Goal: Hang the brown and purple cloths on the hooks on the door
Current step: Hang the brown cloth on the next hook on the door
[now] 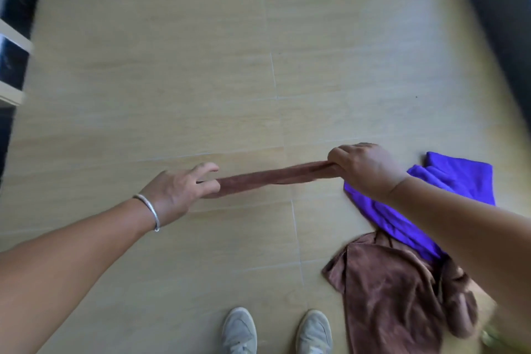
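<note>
1. Here the brown cloth [273, 177] is stretched taut from side to side: right hand [363, 171] fisted round one end, left hand [184, 187] pinching the other, spare fingers loose.
2. The purple cloth [448, 198] drapes under the right forearm, beside that cloth's hanging part.
3. No hooks or door show.

Both hands stretch a brown terry cloth [273, 177] taut above the tan tiled floor [172, 66]: left hand [178, 190] pinching one end, right hand [365, 169] gripping the other, the rest hanging beside a purple cloth [448, 181].
</note>
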### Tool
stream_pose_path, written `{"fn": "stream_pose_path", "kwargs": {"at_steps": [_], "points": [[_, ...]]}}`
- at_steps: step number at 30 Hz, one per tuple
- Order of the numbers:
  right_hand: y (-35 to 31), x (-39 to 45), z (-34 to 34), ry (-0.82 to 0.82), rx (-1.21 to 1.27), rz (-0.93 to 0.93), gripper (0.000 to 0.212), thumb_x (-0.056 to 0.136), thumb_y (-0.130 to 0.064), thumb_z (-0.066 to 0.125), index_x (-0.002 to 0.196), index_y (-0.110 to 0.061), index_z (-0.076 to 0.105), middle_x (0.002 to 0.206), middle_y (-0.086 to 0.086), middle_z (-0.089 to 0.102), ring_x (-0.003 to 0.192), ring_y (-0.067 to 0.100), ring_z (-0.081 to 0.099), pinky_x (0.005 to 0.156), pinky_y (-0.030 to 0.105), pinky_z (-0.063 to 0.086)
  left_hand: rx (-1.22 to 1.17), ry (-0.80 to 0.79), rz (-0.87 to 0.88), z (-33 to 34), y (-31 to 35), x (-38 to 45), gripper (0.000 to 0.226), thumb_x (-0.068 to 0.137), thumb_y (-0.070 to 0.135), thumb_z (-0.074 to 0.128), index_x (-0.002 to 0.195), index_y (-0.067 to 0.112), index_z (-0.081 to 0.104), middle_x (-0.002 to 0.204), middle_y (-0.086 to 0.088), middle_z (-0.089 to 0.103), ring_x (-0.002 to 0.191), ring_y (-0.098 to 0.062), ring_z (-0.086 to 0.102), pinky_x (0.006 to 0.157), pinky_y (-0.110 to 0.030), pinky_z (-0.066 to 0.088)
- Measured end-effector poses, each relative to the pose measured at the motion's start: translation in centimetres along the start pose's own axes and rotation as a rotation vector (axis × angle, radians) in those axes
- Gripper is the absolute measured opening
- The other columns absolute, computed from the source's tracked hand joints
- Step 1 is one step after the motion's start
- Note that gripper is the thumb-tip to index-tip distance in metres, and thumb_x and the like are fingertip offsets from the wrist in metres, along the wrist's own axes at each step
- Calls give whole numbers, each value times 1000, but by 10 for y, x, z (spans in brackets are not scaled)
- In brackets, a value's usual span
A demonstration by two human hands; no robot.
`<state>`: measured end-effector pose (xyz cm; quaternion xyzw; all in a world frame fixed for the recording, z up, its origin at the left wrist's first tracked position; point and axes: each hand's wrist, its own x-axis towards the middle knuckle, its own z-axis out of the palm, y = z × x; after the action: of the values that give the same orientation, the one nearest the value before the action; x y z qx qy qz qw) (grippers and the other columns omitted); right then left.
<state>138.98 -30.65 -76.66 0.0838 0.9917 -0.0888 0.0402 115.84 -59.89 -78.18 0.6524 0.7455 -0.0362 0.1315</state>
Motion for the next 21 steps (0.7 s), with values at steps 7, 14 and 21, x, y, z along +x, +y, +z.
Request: {"fn": "stream_pose_path", "kwargs": {"at_steps": [7,14,21], "points": [[-52,-7,-192,-107,6,-96,33,82,-5,50,113,-16,57,100,0,64,88,26,63,79,34,46,47,91,28,-188,6,-68,70,33,-11,77,90,29,70,108,15,69,67,-7,66,42,-12,38],[-119,-29,-403,-208,-75,-229,43,83,-18,46,122,-35,51,133,-13,50,106,18,58,85,30,40,133,84,-3,-398,14,-143,74,35,-6,71,94,38,66,104,24,65,52,-6,60,39,-13,39],[-180,-32,-569,144,-160,-221,21,79,-26,52,90,-30,69,96,-16,68,85,16,58,77,29,44,115,295,-133,-564,28,-193,21,83,13,61,92,32,66,89,18,64,75,-11,61,56,-21,37]]}}
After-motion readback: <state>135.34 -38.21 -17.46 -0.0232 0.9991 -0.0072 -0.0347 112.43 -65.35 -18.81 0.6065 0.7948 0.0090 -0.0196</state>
